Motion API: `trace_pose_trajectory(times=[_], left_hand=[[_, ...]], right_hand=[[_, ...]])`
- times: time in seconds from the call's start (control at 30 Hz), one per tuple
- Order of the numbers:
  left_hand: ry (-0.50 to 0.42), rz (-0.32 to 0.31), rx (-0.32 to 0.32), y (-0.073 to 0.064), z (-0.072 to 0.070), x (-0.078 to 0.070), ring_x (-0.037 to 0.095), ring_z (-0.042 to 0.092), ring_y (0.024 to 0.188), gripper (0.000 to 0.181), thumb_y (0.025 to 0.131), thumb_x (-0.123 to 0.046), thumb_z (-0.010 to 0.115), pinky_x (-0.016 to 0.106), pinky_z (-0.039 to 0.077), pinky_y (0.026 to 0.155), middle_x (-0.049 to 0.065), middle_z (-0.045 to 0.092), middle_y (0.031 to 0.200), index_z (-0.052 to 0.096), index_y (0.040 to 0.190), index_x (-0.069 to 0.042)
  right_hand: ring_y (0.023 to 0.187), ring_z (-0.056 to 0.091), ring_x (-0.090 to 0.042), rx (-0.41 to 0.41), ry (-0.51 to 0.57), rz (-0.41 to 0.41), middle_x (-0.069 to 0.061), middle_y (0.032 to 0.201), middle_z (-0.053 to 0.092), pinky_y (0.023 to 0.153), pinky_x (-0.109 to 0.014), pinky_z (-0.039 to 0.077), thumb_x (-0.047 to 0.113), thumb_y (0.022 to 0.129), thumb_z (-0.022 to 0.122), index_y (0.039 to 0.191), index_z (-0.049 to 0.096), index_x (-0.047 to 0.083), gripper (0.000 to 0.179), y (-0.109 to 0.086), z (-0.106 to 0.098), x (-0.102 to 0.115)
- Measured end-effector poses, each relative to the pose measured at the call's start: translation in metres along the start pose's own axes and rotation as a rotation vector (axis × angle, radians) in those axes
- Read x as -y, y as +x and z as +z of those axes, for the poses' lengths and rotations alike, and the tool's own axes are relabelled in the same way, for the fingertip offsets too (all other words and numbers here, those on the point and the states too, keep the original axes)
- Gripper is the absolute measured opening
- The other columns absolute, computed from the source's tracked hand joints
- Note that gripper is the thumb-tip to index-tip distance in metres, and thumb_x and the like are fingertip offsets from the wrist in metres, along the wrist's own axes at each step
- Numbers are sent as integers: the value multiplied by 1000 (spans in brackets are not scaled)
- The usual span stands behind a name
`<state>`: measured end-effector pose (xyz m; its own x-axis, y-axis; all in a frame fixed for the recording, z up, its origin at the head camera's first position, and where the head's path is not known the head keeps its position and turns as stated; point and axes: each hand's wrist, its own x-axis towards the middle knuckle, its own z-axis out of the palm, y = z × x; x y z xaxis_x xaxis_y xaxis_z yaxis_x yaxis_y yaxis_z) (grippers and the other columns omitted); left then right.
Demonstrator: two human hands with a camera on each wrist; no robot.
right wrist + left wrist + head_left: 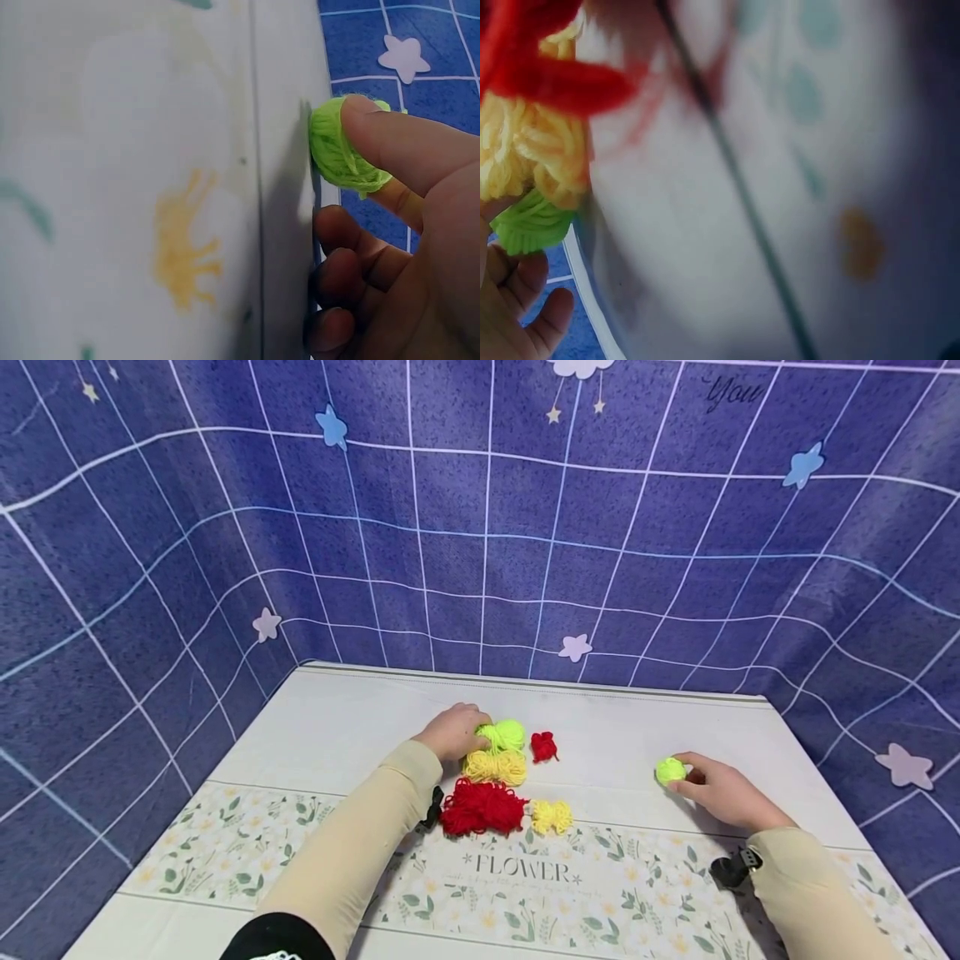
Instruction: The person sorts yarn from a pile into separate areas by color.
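My left hand (456, 732) grips the left end of a larger neon green yarn skein (508, 735). In the left wrist view its fingers lie about that green yarn (532, 225). A yellow yarn skein (495, 767) lies just in front, then a big red yarn skein (482, 807). Off to the right, my right hand (723, 787) pinches a small neon green yarn ball (670, 771) at the table surface. The right wrist view shows the thumb pressed over this ball (337, 146), a finger behind it and the other fingers curled below.
A small red yarn bundle (543, 746) lies right of the green skein. A small yellow yarn bundle (552, 817) sits beside the big red one. The white table (360, 710) has a flower-printed band and is backed by a blue grid curtain (450, 552).
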<state>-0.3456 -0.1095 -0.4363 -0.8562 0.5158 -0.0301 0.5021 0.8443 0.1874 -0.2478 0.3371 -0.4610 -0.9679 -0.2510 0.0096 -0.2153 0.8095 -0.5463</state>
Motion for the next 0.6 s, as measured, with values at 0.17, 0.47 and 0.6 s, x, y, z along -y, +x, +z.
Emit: trace_pose_trajectory(times=[0.17, 0.47, 0.6], left_hand=[[2, -10, -54, -1, -4, 0, 24, 56, 107, 29, 95, -32, 71, 41, 47, 95, 1, 62, 107, 72, 119, -17], [10, 16, -181, 6, -22, -12, 22, 57, 110, 28, 95, -32, 71, 41, 47, 94, 0, 68, 114, 73, 118, -17], [6, 64, -167, 10, -31, -39, 22, 56, 119, 32, 96, -33, 69, 41, 44, 101, -2, 69, 121, 71, 124, -17]], right_hand=[[76, 52, -18, 12, -19, 19, -2, 91, 61, 69, -37, 43, 31, 98, 68, 142, 52, 4, 54, 0, 2, 2], [77, 49, -19, 12, -29, 33, -3, 94, 59, 67, -37, 40, 25, 98, 68, 138, 52, 2, 49, -3, 0, 1], [76, 50, -18, 0, -22, 21, -3, 94, 61, 67, -37, 42, 23, 97, 70, 135, 55, 2, 46, -4, -1, 1]])
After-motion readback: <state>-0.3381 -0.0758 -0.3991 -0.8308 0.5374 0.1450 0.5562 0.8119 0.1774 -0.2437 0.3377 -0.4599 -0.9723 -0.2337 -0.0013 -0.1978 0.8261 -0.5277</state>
